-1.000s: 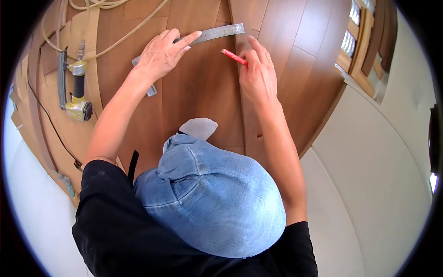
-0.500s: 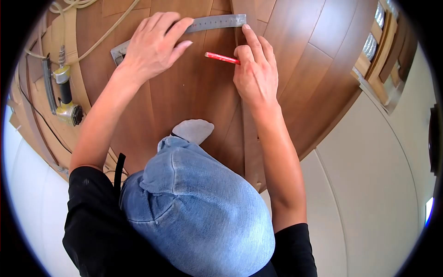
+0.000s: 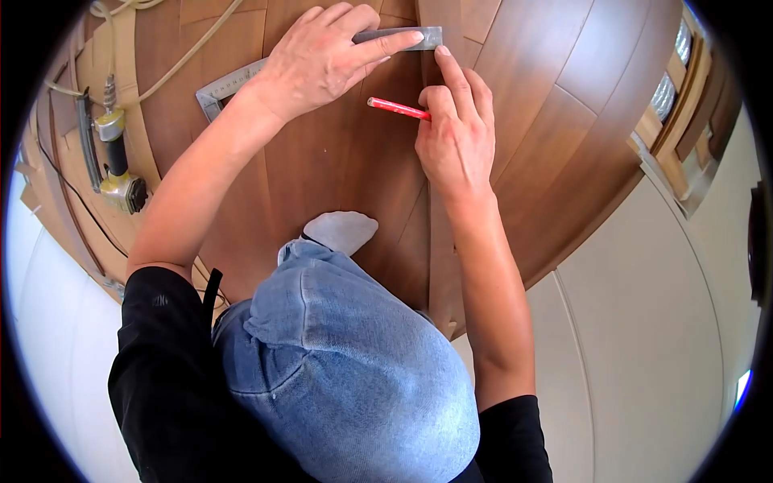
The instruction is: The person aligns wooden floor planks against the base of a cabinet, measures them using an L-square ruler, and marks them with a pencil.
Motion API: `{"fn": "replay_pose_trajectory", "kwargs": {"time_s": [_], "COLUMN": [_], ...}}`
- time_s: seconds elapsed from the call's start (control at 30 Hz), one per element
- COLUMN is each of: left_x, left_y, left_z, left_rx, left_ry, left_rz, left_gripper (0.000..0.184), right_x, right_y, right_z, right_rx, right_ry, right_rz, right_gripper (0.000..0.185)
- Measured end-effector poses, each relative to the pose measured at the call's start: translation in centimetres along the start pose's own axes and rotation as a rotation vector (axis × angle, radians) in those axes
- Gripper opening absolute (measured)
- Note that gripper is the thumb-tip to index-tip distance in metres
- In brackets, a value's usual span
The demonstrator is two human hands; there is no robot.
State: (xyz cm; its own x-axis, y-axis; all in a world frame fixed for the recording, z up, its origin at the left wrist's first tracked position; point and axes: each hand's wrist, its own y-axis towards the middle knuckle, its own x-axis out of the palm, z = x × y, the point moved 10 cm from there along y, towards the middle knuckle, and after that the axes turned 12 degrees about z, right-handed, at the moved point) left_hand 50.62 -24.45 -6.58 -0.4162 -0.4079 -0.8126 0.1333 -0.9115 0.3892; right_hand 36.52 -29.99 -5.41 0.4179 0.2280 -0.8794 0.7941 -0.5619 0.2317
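My left hand (image 3: 318, 68) lies over a metal square (image 3: 233, 83), its fingers stretched out and the index finger pointing along the blade toward the right end. The square's angled corner shows left of my wrist; the hand covers the blade's middle. In my right hand (image 3: 457, 133) is a red pencil (image 3: 396, 108), gripped between thumb and fingers with its visible end pointing left. The right index fingertip touches the lower edge of the square's blade near its right end. Beneath it are brown wood floorboards (image 3: 322, 177) and a long board (image 3: 439, 241) running toward me.
A yellow and black air tool (image 3: 117, 157) with a pale hose (image 3: 189, 60) lies on the left. Framed wood with silvery material (image 3: 664, 97) stands at the upper right. White panels (image 3: 644, 298) line the right side. My socked foot (image 3: 345, 232) is below my hands.
My left hand has slid right along the square, its index finger now near the blade's end. The right hand keeps its hold on the pencil. The whole view has shifted slightly.
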Motion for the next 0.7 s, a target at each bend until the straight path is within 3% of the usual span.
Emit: {"fn": "replay_pose_trajectory", "kwargs": {"time_s": [0.7], "left_x": [1.0], "left_y": [-1.4], "left_z": [-0.8], "left_rx": [-0.038], "left_ry": [0.055], "left_rz": [-0.089], "left_gripper": [0.063], "right_x": [0.0], "right_y": [0.5], "right_z": [-0.1], "right_rx": [0.017], "right_ry": [0.052], "right_rz": [0.05], "right_gripper": [0.02]}}
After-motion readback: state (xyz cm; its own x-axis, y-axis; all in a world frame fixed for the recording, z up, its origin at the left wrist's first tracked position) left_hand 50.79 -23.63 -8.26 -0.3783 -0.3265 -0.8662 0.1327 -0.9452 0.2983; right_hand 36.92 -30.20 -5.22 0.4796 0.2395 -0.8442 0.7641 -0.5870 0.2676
